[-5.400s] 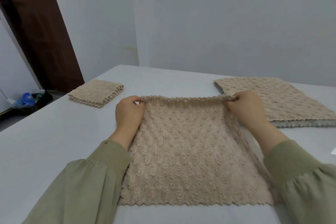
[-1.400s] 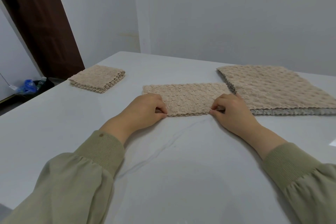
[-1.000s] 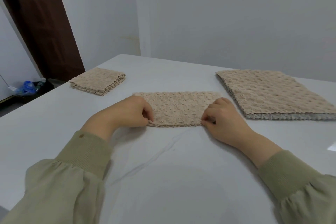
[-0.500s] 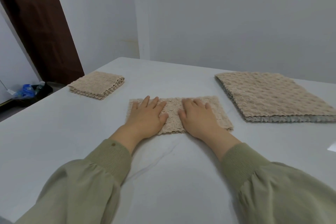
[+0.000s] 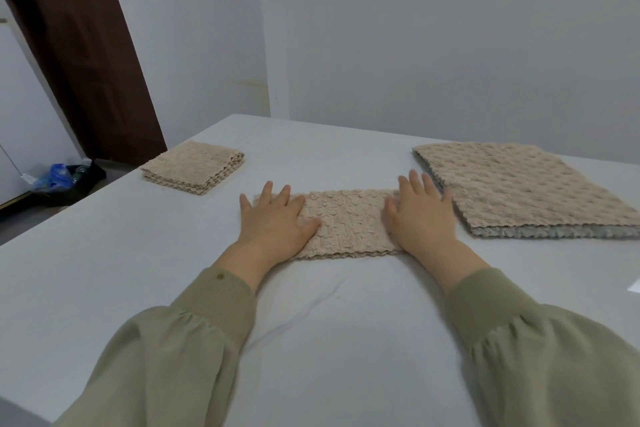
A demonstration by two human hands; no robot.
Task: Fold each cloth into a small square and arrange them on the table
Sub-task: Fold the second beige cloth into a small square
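A pale grey table [image 5: 104, 270] is seen, with everything laid on it. A large stack of unfolded beige cloths [image 5: 519, 191] is set at its right. A folded strip of cloth [image 5: 346, 222] is laid flat at the centre, just beside that stack. A small folded pile [image 5: 192, 166] is placed well apart at the left. The strip's ends are pressed down by the left hand [image 5: 273, 222] and the right hand [image 5: 420, 215], with fingers held straight and spread and nothing gripped.
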